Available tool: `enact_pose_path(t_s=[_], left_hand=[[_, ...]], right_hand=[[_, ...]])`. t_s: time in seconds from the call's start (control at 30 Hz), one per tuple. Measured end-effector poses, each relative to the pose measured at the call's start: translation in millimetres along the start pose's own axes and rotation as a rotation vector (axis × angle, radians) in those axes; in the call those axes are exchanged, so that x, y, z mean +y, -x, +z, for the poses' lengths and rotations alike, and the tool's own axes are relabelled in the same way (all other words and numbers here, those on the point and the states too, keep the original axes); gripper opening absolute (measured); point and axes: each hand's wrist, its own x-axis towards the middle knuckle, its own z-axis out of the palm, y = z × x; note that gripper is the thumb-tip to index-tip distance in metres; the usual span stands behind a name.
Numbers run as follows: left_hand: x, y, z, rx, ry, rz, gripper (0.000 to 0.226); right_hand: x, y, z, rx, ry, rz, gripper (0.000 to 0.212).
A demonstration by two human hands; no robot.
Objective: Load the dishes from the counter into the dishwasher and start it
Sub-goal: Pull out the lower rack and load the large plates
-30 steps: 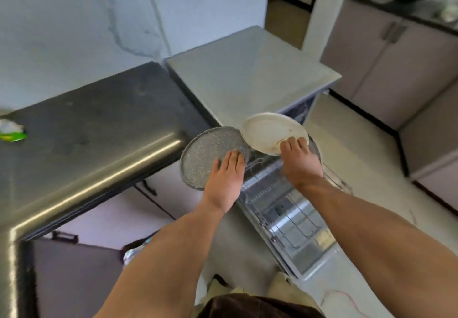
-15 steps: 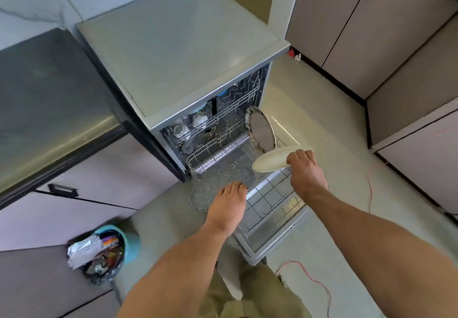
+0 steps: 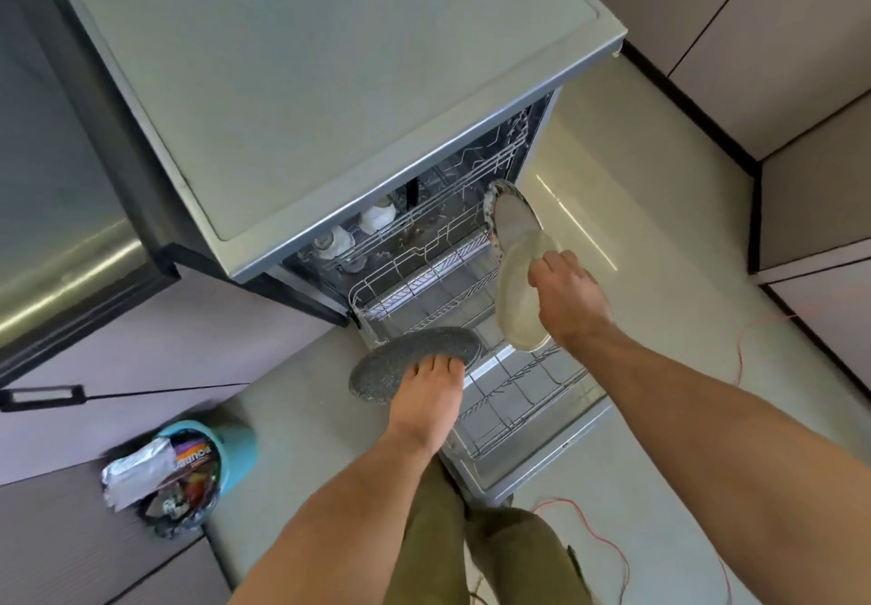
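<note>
We look down at the open dishwasher (image 3: 330,85) beside the steel worktop (image 3: 56,227), its lower rack (image 3: 518,397) pulled out over the dropped door. Our left hand (image 3: 426,397) grips a speckled grey plate (image 3: 414,359) by its near rim, fingers laid across the top, and holds it almost flat above the rack's front left corner. Our right hand (image 3: 565,298) is clamped on the edge of a cream plate (image 3: 518,298), tilted nearly upright over the rack's right side, just in front of a patterned plate (image 3: 511,222) standing there on edge.
</note>
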Motion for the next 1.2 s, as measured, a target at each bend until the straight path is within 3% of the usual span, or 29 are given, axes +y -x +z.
enact_pose_path(t_s=[0.13,0.2,0.3,0.37,0.67,0.87,1.2], left_hand=[[-7.5,-43.6,6.4,0.032,0.007,-0.058,0.033],[-10.0,-63.3,17.1,0.058,0.026,-0.099,0.031],[-12.5,-93.7,40.2,0.114,0.067,-0.136,0.031],[-13.2,-114.5,57.7,0.131,0.093,-0.154,0.038],[-6.9,-174.3,123.9,0.176,0.183,-0.217,0.040],[-4.5,-194.5,145.7,0.187,0.256,-0.189,0.052],[-19.6,-217.0,146.5,0.273,0.303,-0.165,0.050]], right_hand=[[4.0,-36.4,12.7,0.052,-0.074,-0.107,0.041],[8.8,-60.2,24.1,0.067,-0.114,-0.051,0.042],[16.5,-98.7,49.9,0.056,-0.154,0.108,0.066],[22.0,-123.3,70.9,0.013,-0.143,0.142,0.069],[51.4,-183.6,156.1,-0.031,0.005,0.035,0.027],[60.8,-197.4,192.9,-0.063,-0.056,0.147,0.025],[58.8,-204.0,235.9,-0.087,-0.207,0.374,0.025]])
